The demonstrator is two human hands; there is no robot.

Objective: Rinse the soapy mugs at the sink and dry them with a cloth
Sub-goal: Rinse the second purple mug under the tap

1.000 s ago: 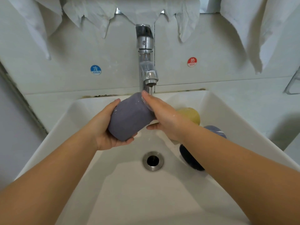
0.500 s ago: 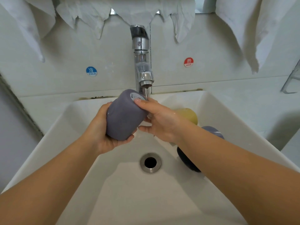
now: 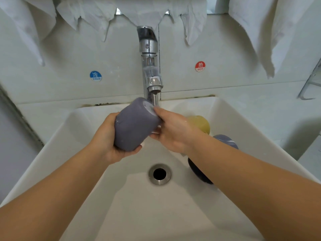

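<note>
A grey-purple mug [image 3: 133, 124] is tilted with its base up toward the chrome tap [image 3: 150, 66], whose water stream falls beside the base. My left hand [image 3: 111, 143] grips the mug from below and the left. My right hand [image 3: 172, 131] holds the mug's right side, fingers on the base edge and underneath. A yellow mug [image 3: 201, 123] and a dark blue mug [image 3: 224, 138] lie in the white sink [image 3: 83, 136] behind my right forearm, partly hidden.
The drain [image 3: 159, 174] sits mid-basin. White cloths [image 3: 271, 32] hang along the wall above. Cold [image 3: 95, 76] and hot [image 3: 200, 66] stickers flank the tap. A metal rack [image 3: 311, 84] is at the right edge.
The mug has tipped so its base shows more, and my right fingers have shifted along its base edge. Both hands sit slightly lower under the tap.
</note>
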